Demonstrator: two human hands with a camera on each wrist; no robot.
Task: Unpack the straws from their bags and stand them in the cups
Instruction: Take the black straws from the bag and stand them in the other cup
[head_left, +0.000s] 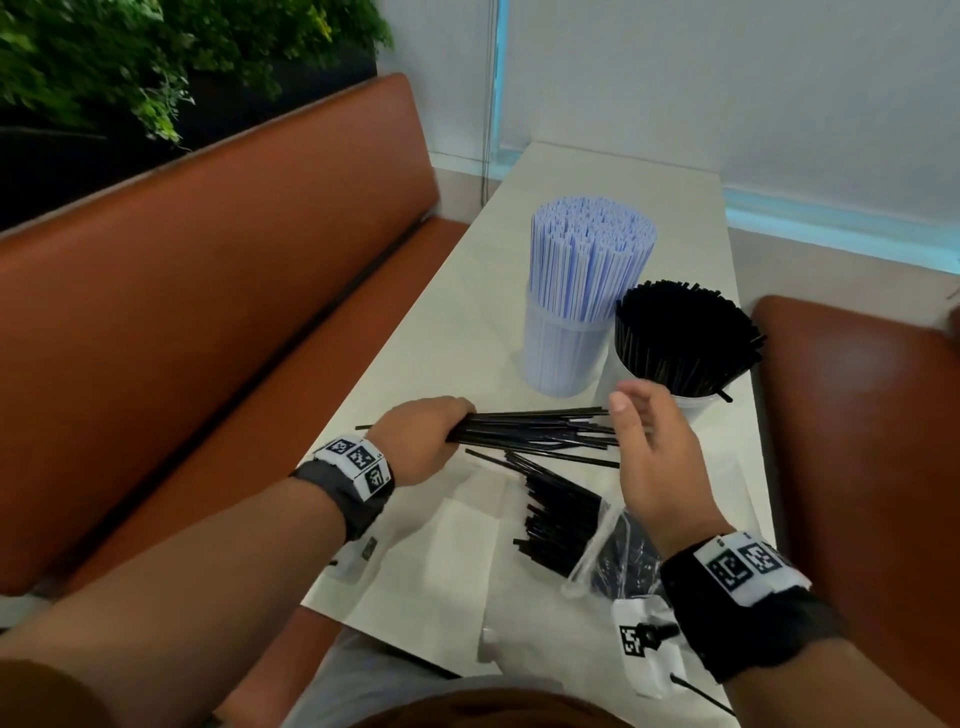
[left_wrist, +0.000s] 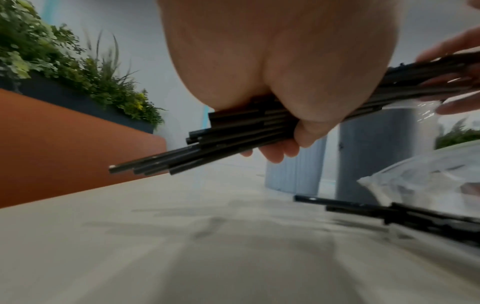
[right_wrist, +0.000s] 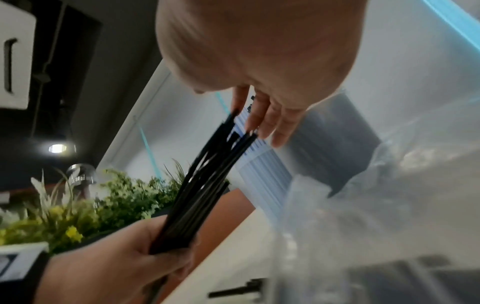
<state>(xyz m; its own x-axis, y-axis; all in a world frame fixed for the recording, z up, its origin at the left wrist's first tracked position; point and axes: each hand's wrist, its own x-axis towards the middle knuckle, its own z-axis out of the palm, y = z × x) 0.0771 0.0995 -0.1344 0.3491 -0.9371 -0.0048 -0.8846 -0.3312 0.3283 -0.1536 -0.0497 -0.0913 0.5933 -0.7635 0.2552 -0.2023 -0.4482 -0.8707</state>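
Note:
My left hand (head_left: 421, 441) grips one end of a bundle of black straws (head_left: 540, 428) held level above the table; the same bundle of black straws (left_wrist: 233, 131) shows under the palm in the left wrist view. My right hand (head_left: 649, 447) is at the bundle's other end, fingers straight, tips touching the straw ends (right_wrist: 233, 131). More black straws (head_left: 558, 519) lie half out of a clear bag (head_left: 608, 551) on the table. Behind stand a cup of blue-white straws (head_left: 576, 296) and a cup of black straws (head_left: 680, 343).
The pale table (head_left: 457, 322) is narrow, with an orange bench (head_left: 208, 291) on the left and an orange seat (head_left: 857, 415) on the right. Flat clear bags (head_left: 467, 525) lie near the front edge. Plants (head_left: 130, 62) grow behind the bench.

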